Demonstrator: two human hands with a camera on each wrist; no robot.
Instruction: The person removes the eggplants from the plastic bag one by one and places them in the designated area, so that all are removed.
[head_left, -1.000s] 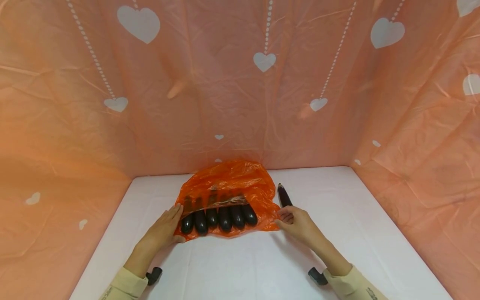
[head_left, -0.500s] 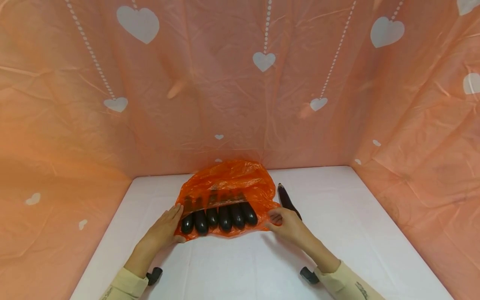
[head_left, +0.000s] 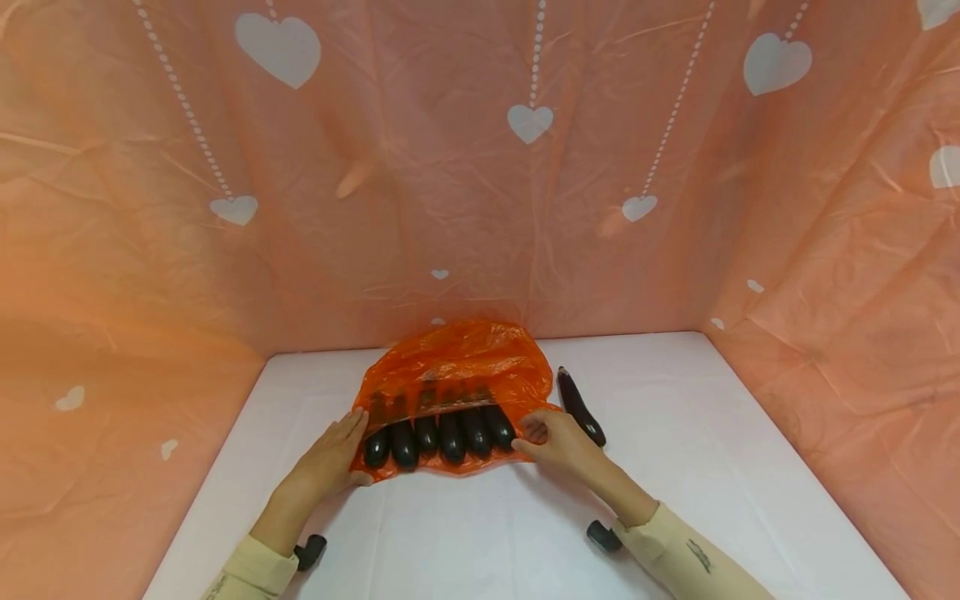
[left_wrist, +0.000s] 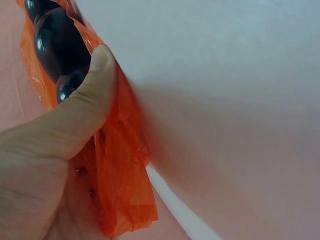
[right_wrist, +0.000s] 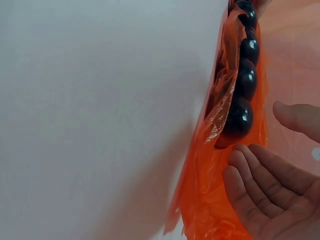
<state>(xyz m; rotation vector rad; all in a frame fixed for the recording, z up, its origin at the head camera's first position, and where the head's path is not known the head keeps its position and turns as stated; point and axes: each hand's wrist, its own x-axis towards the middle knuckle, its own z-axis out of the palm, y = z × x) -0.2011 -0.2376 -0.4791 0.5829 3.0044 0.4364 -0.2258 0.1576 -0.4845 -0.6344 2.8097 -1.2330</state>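
Several dark, glossy eggplants [head_left: 452, 437] lie side by side in an orange plastic bag [head_left: 480, 346]. Their stem ends show dimly through the film, while the rounded ends lie bare on the lower layer. My left hand [head_left: 330, 454] rests at the bag's left edge, fingers straight, the thumb at the near corner. In the left wrist view that thumb [left_wrist: 97, 85] lies along the film beside the eggplants. On the other side, my right hand [head_left: 558, 446] hovers over the bag's right part, its loosely bent fingers [right_wrist: 265, 182] near the last eggplant and holding nothing.
One more eggplant [head_left: 579, 408] lies outside the bag, just right of it and behind the right hand. A white-covered table [head_left: 450, 542] carries everything. Orange sheets [head_left: 450, 183] with white hearts stand behind and at both sides.
My right hand has moved left from the bag's right corner toward the row, uncovering more of the loose eggplant. The left hand and the row of eggplants have stayed put.
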